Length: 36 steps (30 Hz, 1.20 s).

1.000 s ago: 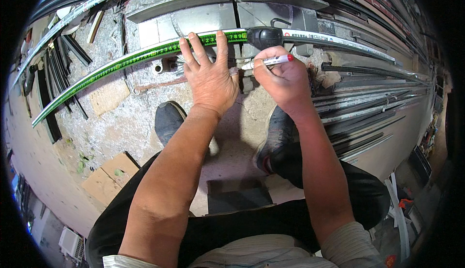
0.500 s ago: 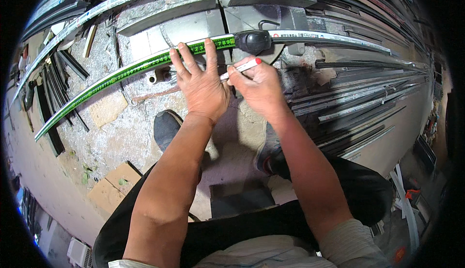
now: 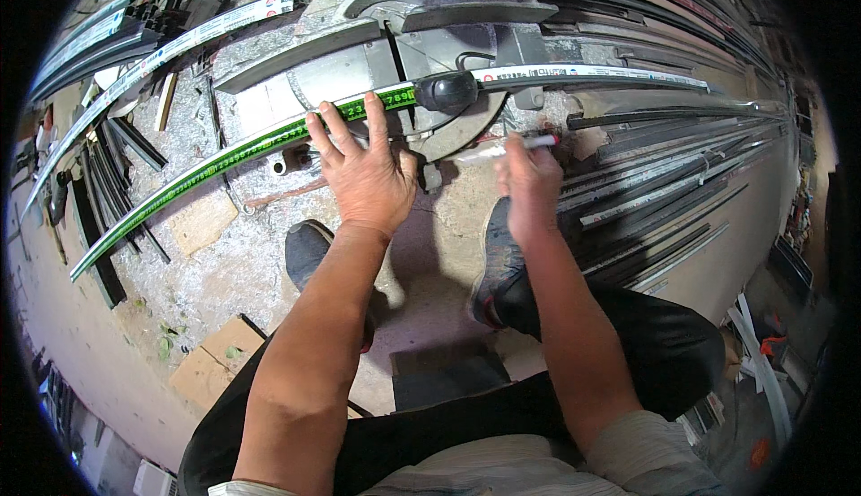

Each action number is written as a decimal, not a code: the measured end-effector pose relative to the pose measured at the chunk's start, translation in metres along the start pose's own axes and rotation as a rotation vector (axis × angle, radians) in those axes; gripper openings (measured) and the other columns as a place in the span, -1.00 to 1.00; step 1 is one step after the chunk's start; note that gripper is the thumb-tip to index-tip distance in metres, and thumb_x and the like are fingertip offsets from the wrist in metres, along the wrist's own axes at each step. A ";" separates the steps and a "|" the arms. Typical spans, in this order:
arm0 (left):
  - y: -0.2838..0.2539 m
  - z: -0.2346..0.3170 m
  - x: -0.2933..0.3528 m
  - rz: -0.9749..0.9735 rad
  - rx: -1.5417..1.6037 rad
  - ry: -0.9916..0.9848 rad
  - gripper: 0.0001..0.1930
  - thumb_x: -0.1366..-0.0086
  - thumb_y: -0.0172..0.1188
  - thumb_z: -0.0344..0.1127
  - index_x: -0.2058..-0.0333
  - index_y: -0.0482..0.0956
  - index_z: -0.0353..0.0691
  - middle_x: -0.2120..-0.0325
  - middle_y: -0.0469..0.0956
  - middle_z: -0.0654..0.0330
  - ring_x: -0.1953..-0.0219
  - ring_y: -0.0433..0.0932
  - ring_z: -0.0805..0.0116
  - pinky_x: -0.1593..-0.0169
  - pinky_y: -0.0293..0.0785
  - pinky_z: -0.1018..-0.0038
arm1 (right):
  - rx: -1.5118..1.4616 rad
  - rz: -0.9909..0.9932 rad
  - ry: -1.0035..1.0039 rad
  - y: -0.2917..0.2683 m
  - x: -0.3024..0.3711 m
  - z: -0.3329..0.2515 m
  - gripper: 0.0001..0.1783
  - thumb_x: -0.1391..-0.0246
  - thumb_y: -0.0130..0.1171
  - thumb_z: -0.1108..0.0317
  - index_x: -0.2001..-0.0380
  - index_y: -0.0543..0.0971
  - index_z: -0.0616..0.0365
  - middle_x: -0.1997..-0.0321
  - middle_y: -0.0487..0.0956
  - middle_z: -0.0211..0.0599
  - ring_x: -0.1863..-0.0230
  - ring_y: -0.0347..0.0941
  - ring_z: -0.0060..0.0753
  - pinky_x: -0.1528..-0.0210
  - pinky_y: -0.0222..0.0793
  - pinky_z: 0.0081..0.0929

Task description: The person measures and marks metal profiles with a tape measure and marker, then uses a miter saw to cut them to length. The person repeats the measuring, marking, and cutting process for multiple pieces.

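My left hand [image 3: 368, 178] has its fingers stretched apart, their tips lying on the green blade of a tape measure [image 3: 206, 171]. The blade runs along a long profile strip [image 3: 610, 73] with printed white film. Its black case [image 3: 447, 91] rests on the strip, right of my fingers. Closed round a white marker [image 3: 543, 141] with a red end, my right hand [image 3: 531, 182] is off to the right, apart from the strip. The strip lies across the grey metal saw base [image 3: 493, 39], whose slot [image 3: 395, 56] passes just left of the case.
Bundles of dark and silver profiles [image 3: 664, 173] lie on the right. Dark offcuts [image 3: 99, 173] and another film-covered strip [image 3: 161, 56] are on the left. My shoes [image 3: 502, 263] stand just below the saw base. Cardboard [image 3: 215, 352] lies on the floor, lower left.
My right hand with the marker has drawn away from beside my left hand, to the right and slightly down. My left hand stays on the tape. The whole view has shifted slightly.
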State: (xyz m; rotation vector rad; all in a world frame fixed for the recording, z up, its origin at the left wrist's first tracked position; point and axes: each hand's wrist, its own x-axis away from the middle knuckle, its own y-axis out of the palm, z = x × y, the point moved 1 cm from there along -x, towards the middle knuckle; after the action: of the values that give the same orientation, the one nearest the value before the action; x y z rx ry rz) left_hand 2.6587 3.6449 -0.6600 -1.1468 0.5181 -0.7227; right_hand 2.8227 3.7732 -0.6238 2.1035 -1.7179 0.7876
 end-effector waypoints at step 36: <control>-0.056 0.014 0.002 -0.225 -0.104 -0.060 0.04 -0.23 0.36 0.02 -0.61 -0.01 0.13 -0.52 -0.10 -0.46 -0.57 -0.13 -0.49 -0.42 0.07 -0.41 | 1.367 -0.466 -0.823 0.084 -0.011 -0.087 -0.43 -0.21 0.33 0.05 -0.17 0.61 0.19 -0.13 0.59 0.07 -0.13 0.59 0.18 -0.22 0.52 -0.03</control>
State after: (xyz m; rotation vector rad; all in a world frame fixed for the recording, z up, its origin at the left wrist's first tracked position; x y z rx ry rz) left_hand 2.6568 3.6394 -0.6029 -1.3338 0.3829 -0.8606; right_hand 2.7213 3.8115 -0.5693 3.9589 -0.6921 1.2090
